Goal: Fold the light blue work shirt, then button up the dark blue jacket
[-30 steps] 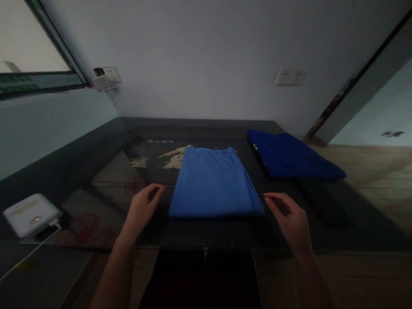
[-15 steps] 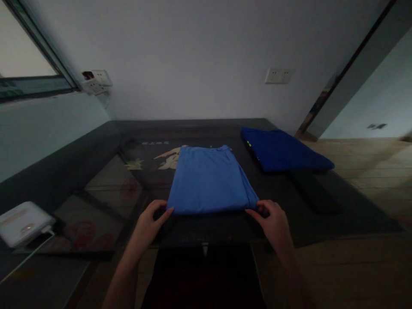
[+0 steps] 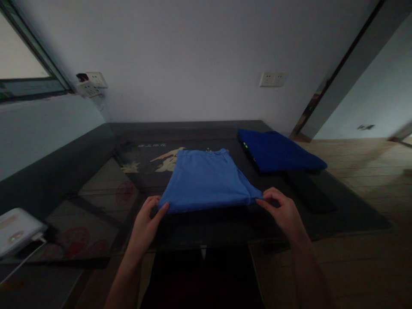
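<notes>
A folded light-blue garment (image 3: 206, 180) lies in the middle of a dark glass table (image 3: 106, 189). My left hand (image 3: 146, 223) pinches its near left corner and my right hand (image 3: 281, 212) pinches its near right corner. The near edge of the garment is raised a little off the glass. A folded dark-blue garment (image 3: 277, 151) lies farther back on the right, apart from both hands.
A white device (image 3: 16, 229) with a cable sits at the table's left edge. Under the glass is a picture with pale figures (image 3: 167, 158). Wall sockets (image 3: 273, 78) are on the back wall. Wooden floor (image 3: 363, 163) spreads to the right.
Both hands came in from the sides to the light-blue garment's near corners, gripped them, and the near edge has lifted slightly.
</notes>
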Demonstrator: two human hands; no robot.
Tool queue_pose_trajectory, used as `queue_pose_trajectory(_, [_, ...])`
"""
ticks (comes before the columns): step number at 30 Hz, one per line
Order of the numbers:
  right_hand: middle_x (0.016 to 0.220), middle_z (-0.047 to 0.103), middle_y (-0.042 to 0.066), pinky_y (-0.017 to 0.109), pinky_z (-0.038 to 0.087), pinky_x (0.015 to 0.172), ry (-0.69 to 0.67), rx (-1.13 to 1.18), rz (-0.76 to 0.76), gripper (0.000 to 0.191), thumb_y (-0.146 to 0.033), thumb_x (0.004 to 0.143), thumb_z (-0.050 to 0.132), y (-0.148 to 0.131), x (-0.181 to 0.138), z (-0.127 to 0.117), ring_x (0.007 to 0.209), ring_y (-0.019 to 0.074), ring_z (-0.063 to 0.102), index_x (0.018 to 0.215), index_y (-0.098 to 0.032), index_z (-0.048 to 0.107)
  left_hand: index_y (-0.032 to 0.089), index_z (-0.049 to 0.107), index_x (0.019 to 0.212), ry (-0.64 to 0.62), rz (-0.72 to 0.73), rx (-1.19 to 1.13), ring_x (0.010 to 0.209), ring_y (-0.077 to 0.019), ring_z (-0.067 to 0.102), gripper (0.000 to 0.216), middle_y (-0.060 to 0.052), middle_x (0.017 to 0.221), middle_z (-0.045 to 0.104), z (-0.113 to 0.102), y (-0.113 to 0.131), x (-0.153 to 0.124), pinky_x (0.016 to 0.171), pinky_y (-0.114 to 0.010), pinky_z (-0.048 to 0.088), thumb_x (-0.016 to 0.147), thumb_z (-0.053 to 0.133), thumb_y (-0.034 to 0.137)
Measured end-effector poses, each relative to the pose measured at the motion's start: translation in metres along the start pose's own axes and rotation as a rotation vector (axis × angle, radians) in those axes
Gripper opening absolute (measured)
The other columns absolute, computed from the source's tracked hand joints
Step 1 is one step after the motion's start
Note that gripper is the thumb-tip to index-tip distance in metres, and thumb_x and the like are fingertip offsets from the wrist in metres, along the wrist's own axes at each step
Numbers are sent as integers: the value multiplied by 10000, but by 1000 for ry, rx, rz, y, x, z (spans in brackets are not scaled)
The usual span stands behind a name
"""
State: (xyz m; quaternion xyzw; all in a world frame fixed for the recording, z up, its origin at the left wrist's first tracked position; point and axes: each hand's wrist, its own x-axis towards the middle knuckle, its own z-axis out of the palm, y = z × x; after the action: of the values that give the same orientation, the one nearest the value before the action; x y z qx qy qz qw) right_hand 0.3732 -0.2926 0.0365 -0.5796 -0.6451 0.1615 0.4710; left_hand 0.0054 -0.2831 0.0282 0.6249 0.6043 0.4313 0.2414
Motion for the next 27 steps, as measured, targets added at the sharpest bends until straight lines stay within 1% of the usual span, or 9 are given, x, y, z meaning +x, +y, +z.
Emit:
queue_pose_trajectory(3, [796,595,35,323,455,759,-15,17,-27,262,-457,764,645,8,-8,-1,800,197,575,682,-212,604,191,558,732,-51,-70,-14,883,-201,563,343,-30,926,614,-2,-1,-5,841,-286,412,771,537,531])
queue_pose_trajectory(5, [810,602,41,330,461,771,-42,9,-15,253,-454,777,632,17,-15,2,812,201,579,699,-213,623,189,549,724,-98,-128,-5,788,-187,557,354,-9,813,604,-1,-3,-9,745,-268,420,761,541,541])
queue_pose_trajectory(8, [834,614,49,339,468,782,-69,-8,13,253,-453,802,600,28,-24,5,830,205,583,726,-216,647,189,503,663,-104,-167,19,633,-150,487,379,33,631,491,0,-3,-11,604,-235,384,751,541,557])
queue_pose_trajectory(10, [851,618,52,340,471,787,-86,-16,17,250,-444,821,578,29,-24,4,846,207,583,744,-219,656,189,484,645,-84,-162,17,600,-135,453,386,44,599,446,0,-1,-11,572,-222,362,746,549,556])
queue_pose_trajectory(16, [870,620,63,357,476,783,-86,-59,-44,263,-460,843,546,23,-18,3,847,215,582,823,-215,639,184,484,648,-48,-172,-67,585,-119,439,376,45,610,464,4,6,-6,550,-208,350,749,565,537])
queue_pose_trajectory(19, [841,614,57,356,480,718,-77,-172,-59,324,-515,748,651,23,-24,8,783,217,576,858,-212,612,181,490,651,-38,-183,-130,569,-114,433,376,46,608,469,7,6,-6,531,-203,349,738,578,537])
queue_pose_trajectory(21, [782,599,45,348,460,681,-57,-285,-54,336,-526,716,680,22,-30,12,742,214,561,784,-211,586,180,492,646,-21,-186,-152,558,-110,430,379,46,600,469,9,6,-7,520,-201,351,729,589,536])
queue_pose_trajectory(24, [731,590,37,351,416,681,-2,-450,-36,309,-498,765,645,18,-37,15,723,214,542,683,-213,560,180,498,646,-4,-184,-171,549,-108,437,376,45,591,474,11,8,-8,510,-198,356,727,601,532])
queue_pose_trajectory(27, [740,613,42,357,380,699,-1,-560,-55,274,-455,816,601,13,-41,18,753,224,541,678,-218,594,183,497,649,9,-189,-190,541,-107,442,388,45,585,477,11,11,-8,498,-196,356,725,601,549])
